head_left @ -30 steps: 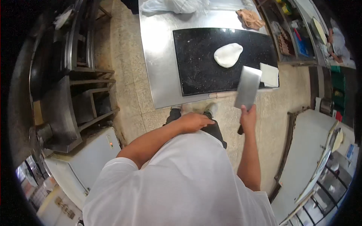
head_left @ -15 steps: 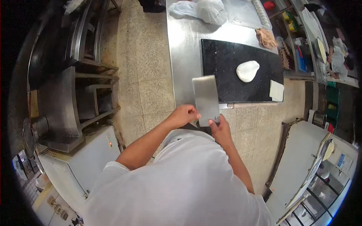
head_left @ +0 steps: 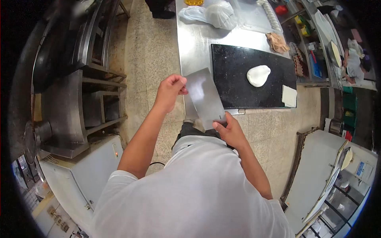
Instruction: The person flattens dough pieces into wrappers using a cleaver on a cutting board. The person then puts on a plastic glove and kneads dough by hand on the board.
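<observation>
My right hand (head_left: 231,131) grips a wide metal cleaver (head_left: 205,99) at its near end, thumb on the flat of the blade; the handle is hidden. The blade tilts up and to the left in front of my waist. At its far left edge is my left hand (head_left: 170,92), fingers curled and pinched together; whatever they hold, if anything, cannot be made out. Beyond the blade, a smooth lump of white dough (head_left: 258,75) rests on a black board (head_left: 234,93). A white square scraper (head_left: 289,96) lies at the board's near right corner.
Under the board is a steel table (head_left: 194,47). A white plastic bag (head_left: 220,15), a crumpled tan cloth (head_left: 277,42) and a clear tray (head_left: 254,20) with a row of white pieces sit farther back. Steel equipment (head_left: 63,115) stands left, a white cabinet (head_left: 315,170) right.
My left hand has moved forward and left, from the blade's near part to its far left edge. The cleaver has tilted further left in my right hand. Dough and scraper stay on the board.
</observation>
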A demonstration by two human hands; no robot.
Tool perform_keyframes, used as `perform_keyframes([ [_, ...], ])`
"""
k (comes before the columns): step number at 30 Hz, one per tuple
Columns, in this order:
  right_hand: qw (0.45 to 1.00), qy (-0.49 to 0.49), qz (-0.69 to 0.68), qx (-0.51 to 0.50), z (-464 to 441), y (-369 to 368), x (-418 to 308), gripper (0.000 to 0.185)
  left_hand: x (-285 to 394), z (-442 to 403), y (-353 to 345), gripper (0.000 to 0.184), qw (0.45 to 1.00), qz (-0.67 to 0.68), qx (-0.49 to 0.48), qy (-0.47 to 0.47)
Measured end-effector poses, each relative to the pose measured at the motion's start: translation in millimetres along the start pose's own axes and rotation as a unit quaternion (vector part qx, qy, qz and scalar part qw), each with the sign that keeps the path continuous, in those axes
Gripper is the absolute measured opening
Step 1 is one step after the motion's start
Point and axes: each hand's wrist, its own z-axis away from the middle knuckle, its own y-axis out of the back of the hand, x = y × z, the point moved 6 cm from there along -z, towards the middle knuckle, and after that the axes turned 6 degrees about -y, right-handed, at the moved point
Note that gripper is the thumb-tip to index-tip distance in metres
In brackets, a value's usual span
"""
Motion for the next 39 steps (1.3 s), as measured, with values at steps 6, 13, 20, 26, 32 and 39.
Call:
perform_keyframes([
  [6,1.0,0.013,0.007,0.003,-3.9,11.5,-4.2,0.03,-25.8,40.9,-37.9,0.019,0.997,-0.017,-0.07,0.027],
  [13,0.999,-0.014,-0.051,0.013,-5.1,15.0,-3.9,0.021,-27.1,78.2,-50.6,0.024,0.942,-0.264,-0.204,0.03],
  [20,0.997,0.024,-0.014,0.065,-7.4,21.7,0.5,0.023,-9.7,57.9,-13.6,0.026,0.915,-0.334,-0.191,-0.125],
  [26,0.908,0.082,0.305,0.274,-17.9,102.8,19.9,0.02,26.7,19.2,92.2,0.026,0.886,-0.451,0.045,-0.103],
  [32,0.839,-0.05,0.42,0.343,-16.2,162.3,30.7,0.019,25.8,11.2,131.3,0.018,0.736,-0.65,0.04,-0.185],
  [39,0.842,-0.09,0.413,0.336,-29.0,169.2,11.8,0.016,18.3,14.2,63.4,0.023,0.744,-0.611,0.023,-0.271],
])
